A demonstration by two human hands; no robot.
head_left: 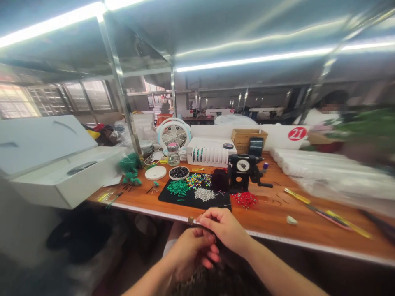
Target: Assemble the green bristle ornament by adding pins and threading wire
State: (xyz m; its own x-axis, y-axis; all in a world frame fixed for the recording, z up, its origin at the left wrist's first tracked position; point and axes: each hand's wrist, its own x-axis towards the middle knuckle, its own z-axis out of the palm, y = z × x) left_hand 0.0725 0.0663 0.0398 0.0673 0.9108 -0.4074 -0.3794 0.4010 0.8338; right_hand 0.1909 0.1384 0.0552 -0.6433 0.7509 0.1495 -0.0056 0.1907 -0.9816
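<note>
We found the left hand (191,248) and right hand (224,225) curled at the table (262,222) edge — each grip's contents we could not tell; a small brown piece (190,221) sat at the right's nine o'clock.

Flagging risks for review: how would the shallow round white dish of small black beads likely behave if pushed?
The white dish would probably slide rather than tip, being wide and low. Its black beads look loose and uncovered, so a jolt might spill some.
</note>
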